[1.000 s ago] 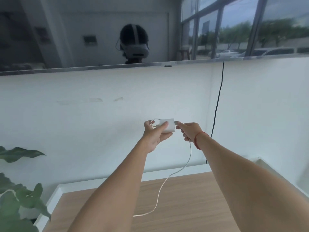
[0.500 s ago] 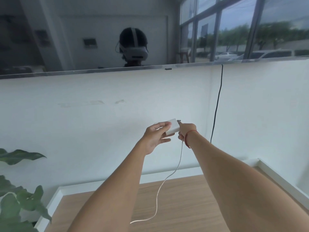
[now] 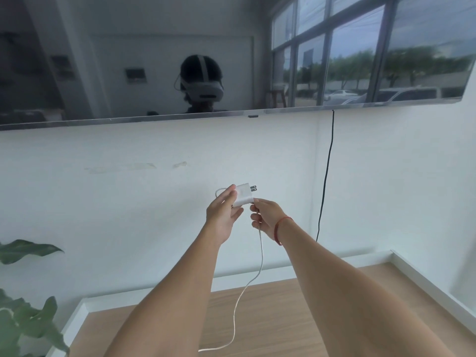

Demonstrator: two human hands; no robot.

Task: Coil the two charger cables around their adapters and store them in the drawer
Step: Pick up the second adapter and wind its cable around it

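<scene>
Adapter [image 3: 243, 195] ×1, gripped by left hand [image 3: 222, 215] | cable [image 3: 261, 253] ×1, pinched in right hand [image 3: 265, 218]

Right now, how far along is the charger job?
Barely begun: one loop shows beside the white adapter. The left hand grips it; the right hand pinches the cable, which mostly hangs loose to the wooden top. Left: winding, the second charger and the drawer, both out of view.

A dark screen [image 3: 128, 60] hangs on the white wall [image 3: 128, 202]; a black cord [image 3: 326, 176] drops below it, and plant leaves [image 3: 23, 318] stand left of the wooden desk [image 3: 283, 318].
</scene>
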